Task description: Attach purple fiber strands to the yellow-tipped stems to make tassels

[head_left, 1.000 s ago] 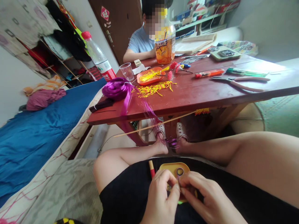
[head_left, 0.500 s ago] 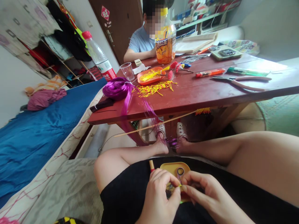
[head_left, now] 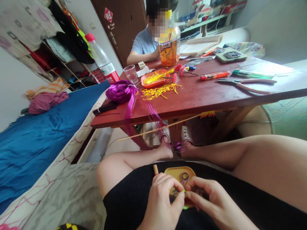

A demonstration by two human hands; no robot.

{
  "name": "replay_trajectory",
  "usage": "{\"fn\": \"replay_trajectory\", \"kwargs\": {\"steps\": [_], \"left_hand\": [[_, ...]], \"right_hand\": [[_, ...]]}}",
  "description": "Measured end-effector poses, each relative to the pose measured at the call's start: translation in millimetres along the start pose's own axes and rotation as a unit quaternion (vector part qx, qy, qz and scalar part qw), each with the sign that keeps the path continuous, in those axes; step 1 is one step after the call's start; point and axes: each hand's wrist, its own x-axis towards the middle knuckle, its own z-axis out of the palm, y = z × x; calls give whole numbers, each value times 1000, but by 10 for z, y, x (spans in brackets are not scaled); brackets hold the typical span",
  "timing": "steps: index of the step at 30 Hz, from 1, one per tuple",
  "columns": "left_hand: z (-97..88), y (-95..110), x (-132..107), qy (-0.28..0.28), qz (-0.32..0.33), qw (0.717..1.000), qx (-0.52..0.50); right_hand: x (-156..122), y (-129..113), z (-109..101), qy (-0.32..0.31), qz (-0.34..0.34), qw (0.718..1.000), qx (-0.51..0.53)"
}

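Note:
Over my lap, both hands meet at the fingertips around a tiny yellow piece [head_left: 184,191]. My left hand [head_left: 165,196] pinches it between thumb and index finger. My right hand [head_left: 206,195] is closed too, its thumb and index fingertips touching the piece from the other side. Beneath them a yellow tray [head_left: 176,172] rests on the black cloth over my lap, with a pair of scissors [head_left: 185,176] in it. Other contents of the tray are mostly covered by my hands. A wooden stick end [head_left: 155,169] shows just behind my left hand.
The red table [head_left: 192,95] ahead bears a purple thread bundle [head_left: 121,91], yellow stems [head_left: 158,92], an orange tray [head_left: 145,83], pliers [head_left: 242,83] and bottles. Across it sits another person [head_left: 144,41]. A thin stick [head_left: 158,127] runs along below the table edge.
Hardly anything differs. My two hands stay pinched together over the tray, with only a very slight shift of the fingers.

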Motion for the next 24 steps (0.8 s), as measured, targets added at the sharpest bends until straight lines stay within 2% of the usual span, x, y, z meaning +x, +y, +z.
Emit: {"fn": "replay_trajectory", "kwargs": {"steps": [4, 8, 10, 12, 14, 18, 21, 24], "left_hand": [[20, -12, -14, 25, -2, 999, -36], [38, -25, -27, 9, -55, 993, -105], [44, -36, -28, -13, -90, 985, -147], [46, -40, -24, -30, -108, 979, -172], [43, -31, -13, -32, -96, 985, -141], [11, 4, 21, -11, -8, 1000, -15], [-51, 15, 42, -34, 3, 999, -37], [-124, 6, 48, -70, -18, 993, -92]], "right_hand": [[-27, 17, 9, 26, -48, 992, -114], [-32, 17, 19, 69, -165, 945, -273], [-25, 11, 22, 81, -216, 920, -316], [-20, 7, 24, 78, -230, 912, -332], [-18, 8, 24, 65, -208, 921, -322], [-11, 23, 8, 44, -133, 958, -251], [6, 16, -21, 3, -45, 992, -117], [24, -5, -45, -40, 21, 998, 38]]}}
